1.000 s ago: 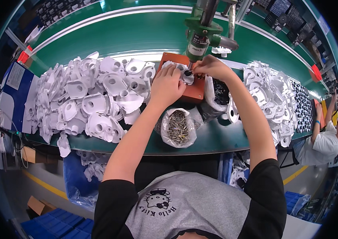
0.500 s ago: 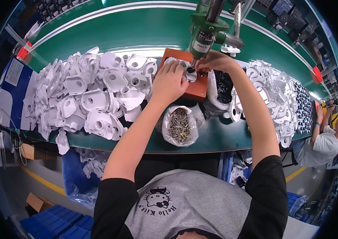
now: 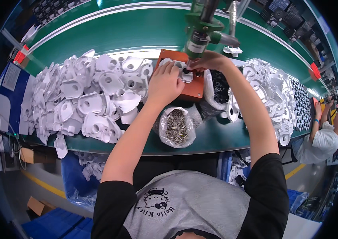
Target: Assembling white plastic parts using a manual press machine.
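My left hand (image 3: 165, 84) presses and grips a white plastic part (image 3: 186, 77) seated on an orange block (image 3: 195, 90). A small black piece (image 3: 185, 71) shows in the white part. Over it stands a green upright power tool (image 3: 197, 39), its narrow tip reaching down to the part. At that tip is my right hand (image 3: 212, 62), fingers pinched together; whatever they hold is hidden. Just in front of the block, an open clear bag of metal screws (image 3: 177, 128) stands on the green bench.
White plastic parts lie heaped at left (image 3: 85, 99) and right (image 3: 270, 95). A bag of black pieces (image 3: 220, 88) sits beside the block, under my right forearm. Rows of black pieces (image 3: 301, 105) extend farther right, near a co-worker (image 3: 323, 139). Blue bins (image 3: 71, 173) stand below the bench edge.
The whole view has shifted slightly. My right fingers have come a little left, closer around the tool's tip. My left hand stays on the white part.
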`<state>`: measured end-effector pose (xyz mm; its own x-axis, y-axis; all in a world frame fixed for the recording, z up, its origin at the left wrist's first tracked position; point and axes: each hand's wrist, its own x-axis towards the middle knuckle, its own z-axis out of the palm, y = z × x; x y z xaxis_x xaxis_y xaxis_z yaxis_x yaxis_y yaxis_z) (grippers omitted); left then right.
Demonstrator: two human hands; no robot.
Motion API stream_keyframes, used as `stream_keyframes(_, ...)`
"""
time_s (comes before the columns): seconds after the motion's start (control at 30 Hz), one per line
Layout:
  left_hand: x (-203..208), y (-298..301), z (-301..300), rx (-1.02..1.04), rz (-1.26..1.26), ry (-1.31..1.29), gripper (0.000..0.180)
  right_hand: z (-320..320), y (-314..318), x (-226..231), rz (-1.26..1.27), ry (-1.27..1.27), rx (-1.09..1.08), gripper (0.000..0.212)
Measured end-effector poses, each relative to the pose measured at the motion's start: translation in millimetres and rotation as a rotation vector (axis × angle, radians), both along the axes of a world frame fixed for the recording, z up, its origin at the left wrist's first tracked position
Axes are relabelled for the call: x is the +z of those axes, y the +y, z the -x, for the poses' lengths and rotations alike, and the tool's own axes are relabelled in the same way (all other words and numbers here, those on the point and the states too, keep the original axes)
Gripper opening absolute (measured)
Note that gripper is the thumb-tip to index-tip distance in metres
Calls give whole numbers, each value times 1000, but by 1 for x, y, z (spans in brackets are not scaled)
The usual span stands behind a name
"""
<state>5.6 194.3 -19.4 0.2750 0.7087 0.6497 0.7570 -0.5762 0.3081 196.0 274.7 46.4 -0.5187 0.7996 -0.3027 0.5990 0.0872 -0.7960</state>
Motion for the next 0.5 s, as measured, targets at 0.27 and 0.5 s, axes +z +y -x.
stream_keyframes(0.27,2,-1,1,-13,67,11,26,-5,4,-14,-8,-24,36,16)
stream_keyframes(0.5,2,-2,2,-18,125,30,26,-118,10,16,-501,-415,-172,20)
